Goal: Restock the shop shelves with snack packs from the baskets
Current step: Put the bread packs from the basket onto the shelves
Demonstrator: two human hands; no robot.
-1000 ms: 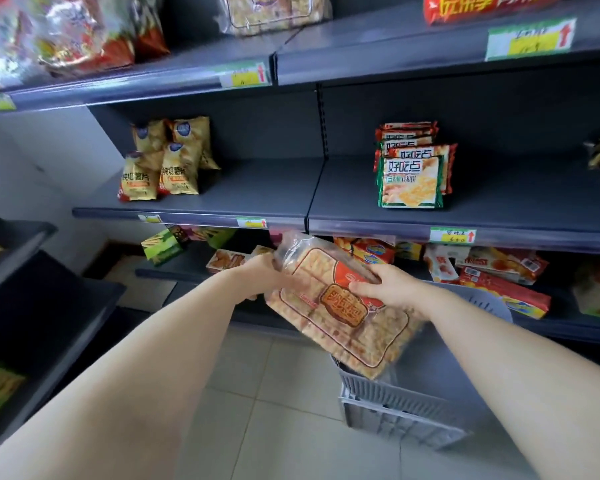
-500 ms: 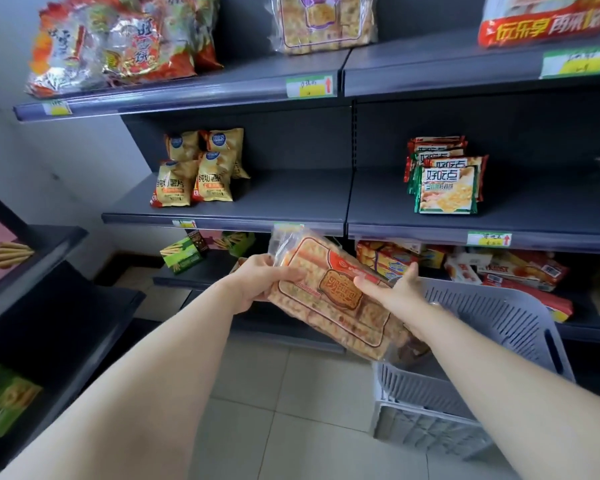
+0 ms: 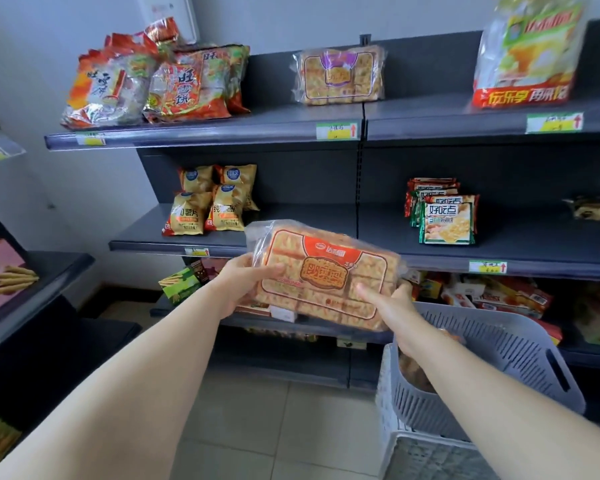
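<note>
The shelving unit (image 3: 357, 174) sits lower in view than a second ago, so its top shelf (image 3: 274, 128) now shows in full, and the grey basket (image 3: 520, 344) has slid to the lower right. The orange cracker pack (image 3: 326, 275) has risen from just over the basket and now hangs in the air before the middle shelf (image 3: 309, 220) edge, label facing out.

The likely spot is the top shelf, beside the purple-labelled cracker pack (image 3: 340, 76) that stands there. To place it well, keep the pack level, lift it clear of the shelf's front lip, and set it down just beside its neighbour without knocking it. The crackers look brittle, so hold firmly at the ends without squeezing the middle.

The pack has also turned from steeply tilted to nearly level. The left hand (image 3: 246, 285) grips its left end and the right hand (image 3: 392, 303) holds its lower right corner, as before.
</note>
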